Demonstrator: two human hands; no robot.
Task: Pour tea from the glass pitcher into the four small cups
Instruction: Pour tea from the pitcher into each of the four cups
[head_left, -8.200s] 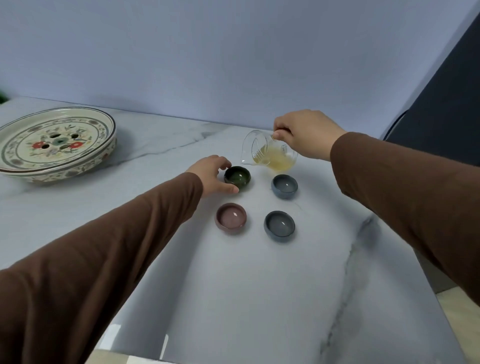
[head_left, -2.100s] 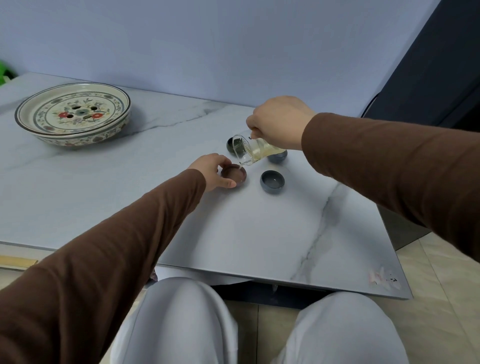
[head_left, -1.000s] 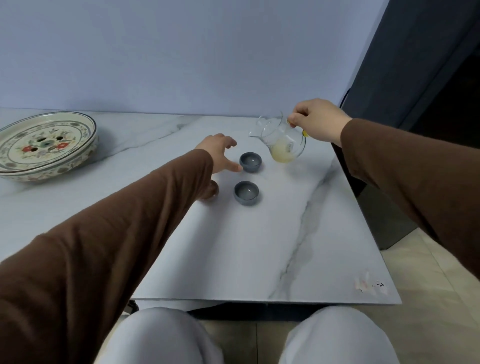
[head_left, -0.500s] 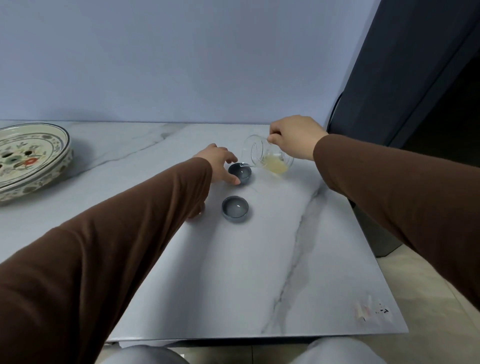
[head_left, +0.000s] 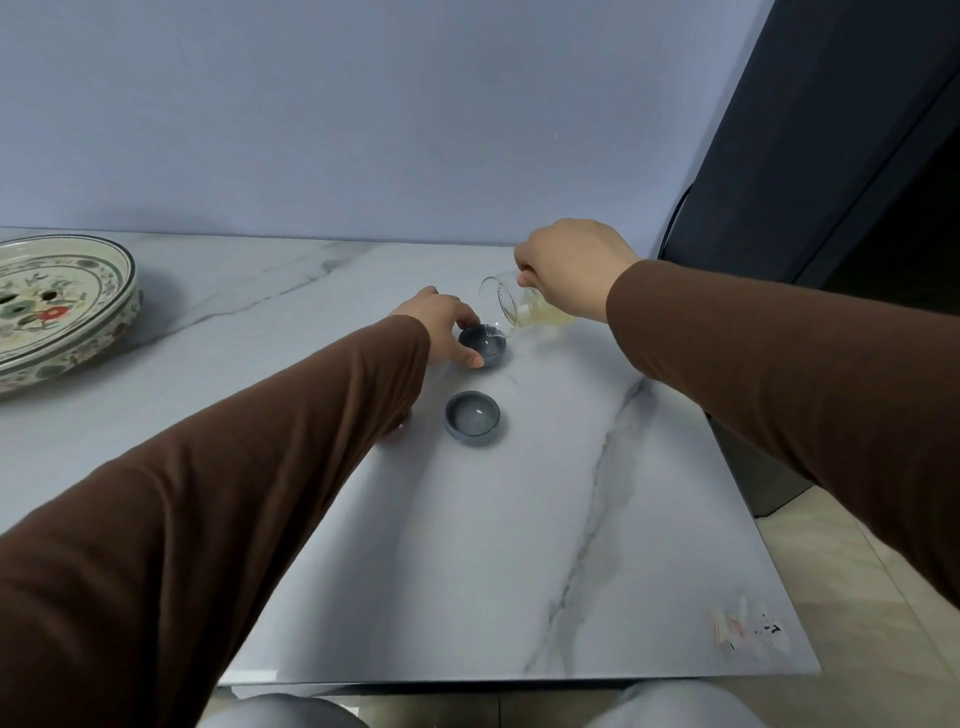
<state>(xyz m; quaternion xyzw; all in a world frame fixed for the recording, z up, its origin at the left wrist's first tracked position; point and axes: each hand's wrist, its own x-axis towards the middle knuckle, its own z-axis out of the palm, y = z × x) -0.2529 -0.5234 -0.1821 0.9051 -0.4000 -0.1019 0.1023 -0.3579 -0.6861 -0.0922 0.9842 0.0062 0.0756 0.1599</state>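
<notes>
At the near right corner of the marble desk, a torn label bears marks too small to read. A grey cup sits just nearer than the left hand, whose fingers curl round the second grey cup. Just right of them, the fingers of the right hand pinch the tilted glass pitcher, its spout over that cup's rim. A floral dish stands well to the left.

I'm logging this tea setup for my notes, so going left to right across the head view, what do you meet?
From the left: patterned plate, left hand, far grey cup, glass pitcher, right hand. The near grey cup sits in line with the far one, so I left it out.
</notes>
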